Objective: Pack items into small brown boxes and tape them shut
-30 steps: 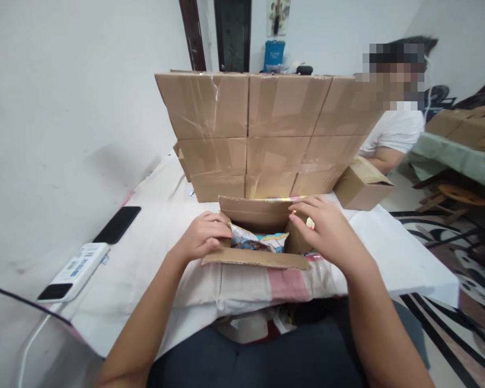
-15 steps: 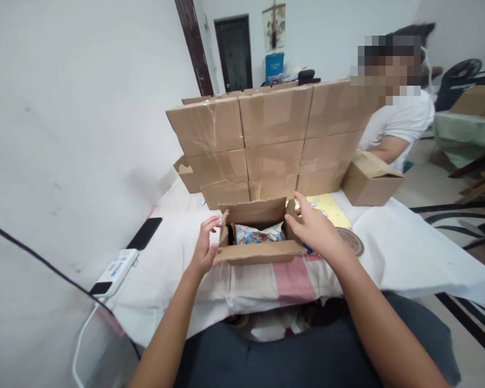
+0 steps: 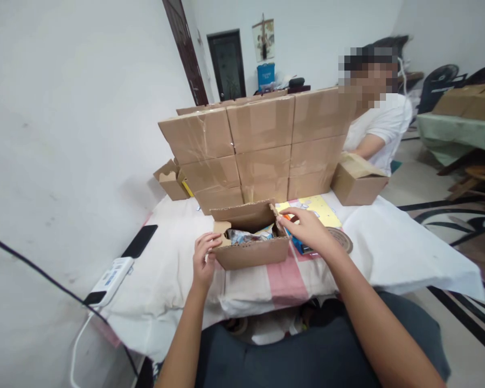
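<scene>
An open cardboard box [image 3: 251, 254] sits on the table in front of me, with its far flap standing up. A shiny, colourful printed packet [image 3: 248, 236] lies inside it. At the box's left side, my left hand [image 3: 205, 253] has its fingers closed over the left flap. My right hand [image 3: 301, 226] grips the top of the right side between thumb and fingers. Just right of the box, partly under my right hand, is a blue and orange item [image 3: 301, 245]; its kind is hard to make out.
Behind the box rises a stack of taped cartons [image 3: 262, 145]. Another carton [image 3: 359, 180] stands at the right near a person in white [image 3: 388, 126]. A tape roll [image 3: 340, 240], a yellow printed sheet [image 3: 321, 209], a dark phone [image 3: 140, 241] and a power strip [image 3: 111, 280] lie on the table.
The left flap has folded inward over the box's opening, and the near flap now hangs down. My left hand has closed on the left side; my right hand has closed on the right side.
</scene>
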### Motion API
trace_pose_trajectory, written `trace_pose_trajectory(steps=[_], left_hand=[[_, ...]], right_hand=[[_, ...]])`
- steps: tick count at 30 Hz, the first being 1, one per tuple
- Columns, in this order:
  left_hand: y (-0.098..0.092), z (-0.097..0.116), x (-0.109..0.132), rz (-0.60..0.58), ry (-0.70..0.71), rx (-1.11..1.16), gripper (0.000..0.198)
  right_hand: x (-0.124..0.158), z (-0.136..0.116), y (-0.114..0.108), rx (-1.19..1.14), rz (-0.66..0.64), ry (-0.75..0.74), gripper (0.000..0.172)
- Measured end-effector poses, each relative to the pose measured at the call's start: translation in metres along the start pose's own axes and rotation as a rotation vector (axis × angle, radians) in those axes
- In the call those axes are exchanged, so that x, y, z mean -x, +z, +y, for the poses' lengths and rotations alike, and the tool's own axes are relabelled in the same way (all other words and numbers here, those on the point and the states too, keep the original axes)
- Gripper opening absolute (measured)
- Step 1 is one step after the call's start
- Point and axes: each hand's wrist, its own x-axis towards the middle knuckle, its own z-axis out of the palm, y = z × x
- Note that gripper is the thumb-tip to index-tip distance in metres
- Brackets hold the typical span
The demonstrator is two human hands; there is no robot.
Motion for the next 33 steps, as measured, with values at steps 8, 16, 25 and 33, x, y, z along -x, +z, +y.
trace_pose_trajectory(steps=[8, 16, 25, 33], left_hand=[[0.006, 0.009, 0.005, 0.065, -0.178, 0.044, 0.046], [0.004, 0.014, 0.006, 0.062, -0.158, 0.070, 0.043], [0.007, 0.019, -0.008, 0.099, -0.439, 0.087, 0.060], [0.002, 0.040, -0.036, -0.367, -0.093, -0.295, 0.059]], right_hand=[[-0.011, 0.013, 0.014, -0.192, -0.039, 0.078, 0.064], [-0.018, 0.027, 0.024, -0.352, -0.102, 0.083, 0.066], [-0.025, 0.022, 0.031, -0.582, 0.046, 0.037, 0.052], [-0.013, 0.015, 0.012, -0.109, -0.054, -0.136, 0.036]])
